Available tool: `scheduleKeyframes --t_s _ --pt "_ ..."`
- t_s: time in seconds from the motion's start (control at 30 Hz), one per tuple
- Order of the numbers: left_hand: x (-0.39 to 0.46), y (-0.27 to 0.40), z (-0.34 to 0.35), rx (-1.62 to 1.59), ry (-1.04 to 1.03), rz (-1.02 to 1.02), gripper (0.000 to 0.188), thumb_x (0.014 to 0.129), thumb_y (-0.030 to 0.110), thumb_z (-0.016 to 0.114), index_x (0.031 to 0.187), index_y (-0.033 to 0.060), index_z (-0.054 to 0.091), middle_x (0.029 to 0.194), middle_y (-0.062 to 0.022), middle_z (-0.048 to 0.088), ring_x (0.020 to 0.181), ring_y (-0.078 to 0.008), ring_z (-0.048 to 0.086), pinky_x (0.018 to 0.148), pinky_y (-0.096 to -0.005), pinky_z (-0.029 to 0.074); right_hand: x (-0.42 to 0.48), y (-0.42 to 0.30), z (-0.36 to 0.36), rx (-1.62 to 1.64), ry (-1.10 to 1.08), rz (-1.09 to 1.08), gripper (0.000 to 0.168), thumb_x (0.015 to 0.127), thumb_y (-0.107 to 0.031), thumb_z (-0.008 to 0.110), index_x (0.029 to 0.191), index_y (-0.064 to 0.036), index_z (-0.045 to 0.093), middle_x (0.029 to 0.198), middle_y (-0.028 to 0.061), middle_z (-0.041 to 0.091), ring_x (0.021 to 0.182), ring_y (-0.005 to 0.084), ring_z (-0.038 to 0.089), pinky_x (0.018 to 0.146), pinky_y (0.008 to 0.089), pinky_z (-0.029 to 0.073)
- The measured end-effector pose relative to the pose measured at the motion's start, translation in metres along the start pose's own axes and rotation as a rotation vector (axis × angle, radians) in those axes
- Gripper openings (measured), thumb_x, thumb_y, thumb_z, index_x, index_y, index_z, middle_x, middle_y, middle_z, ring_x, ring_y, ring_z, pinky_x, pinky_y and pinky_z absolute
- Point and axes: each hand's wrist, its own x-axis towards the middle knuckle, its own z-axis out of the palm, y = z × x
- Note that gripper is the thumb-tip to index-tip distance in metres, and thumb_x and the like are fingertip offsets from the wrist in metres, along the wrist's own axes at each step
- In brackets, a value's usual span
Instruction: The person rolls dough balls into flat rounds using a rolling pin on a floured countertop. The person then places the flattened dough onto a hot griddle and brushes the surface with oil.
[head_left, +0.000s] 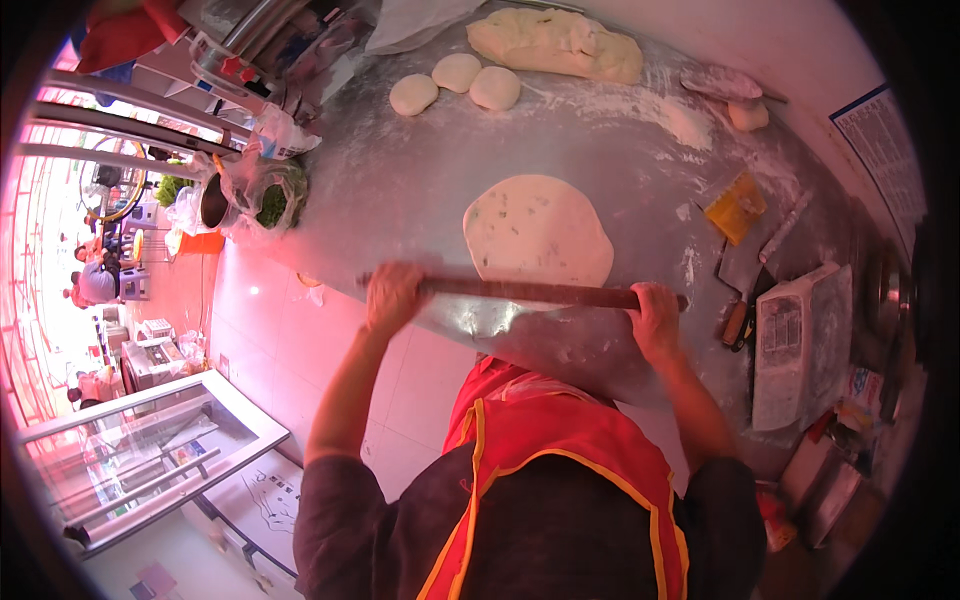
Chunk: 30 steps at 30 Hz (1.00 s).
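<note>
A long dark wooden rolling pin (525, 291) lies across the near edge of a flattened dough sheet (536, 225). Dark and greenish flecks show in the sheet, which rests on a floured metal worktable (375, 202). My left hand (396, 296) grips the pin near its left end, slightly blurred. Around the right end my right hand (654, 319) is closed. A narrow strip of dough shows on the near side of the pin.
Three dough balls (456, 75) and a large dough slab (555, 46) lie at the back. To the right are a yellow packet (736, 208), a scraper (742, 266) and a floury white scale (799, 349). Bagged greens (277, 196) stand at the left edge.
</note>
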Motion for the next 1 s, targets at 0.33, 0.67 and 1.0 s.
scheduleKeyframes --t_s 0.33,0.67,1.0 --pt "0.172 -0.043 0.081 0.16 0.064 0.038 0.065 0.093 0.04 0.052 0.145 0.0045 0.035 0.15 -0.0163 0.036 0.142 -0.0331 0.027 0.115 -0.0527 0.017 0.088 0.006 0.049 -0.447 0.09 0.422 0.052 0.097 -0.031 0.048 0.143 -0.008 0.039 0.147 0.0126 0.04 0.137 0.031 0.035 0.113 0.057 0.02" --pt "0.153 -0.05 0.07 0.028 0.046 0.11 0.061 0.093 0.036 0.053 0.143 0.0036 0.039 0.147 -0.0167 0.04 0.139 -0.0334 0.033 0.114 -0.053 0.018 0.072 -0.019 0.047 -0.251 0.046 0.393 0.051 0.096 -0.023 0.048 0.142 -0.005 0.038 0.147 0.0155 0.039 0.137 0.0329 0.035 0.113 0.0532 0.023" --pt "0.129 -0.038 0.055 0.077 0.078 0.08 0.057 0.093 0.034 0.052 0.141 0.004 0.041 0.148 -0.0153 0.039 0.14 -0.0321 0.03 0.115 -0.0519 0.018 0.05 -0.04 0.038 -0.301 0.007 0.301 0.055 0.093 -0.025 0.054 0.14 -0.001 0.039 0.146 0.0188 0.038 0.136 0.0358 0.036 0.112 0.0556 0.022"
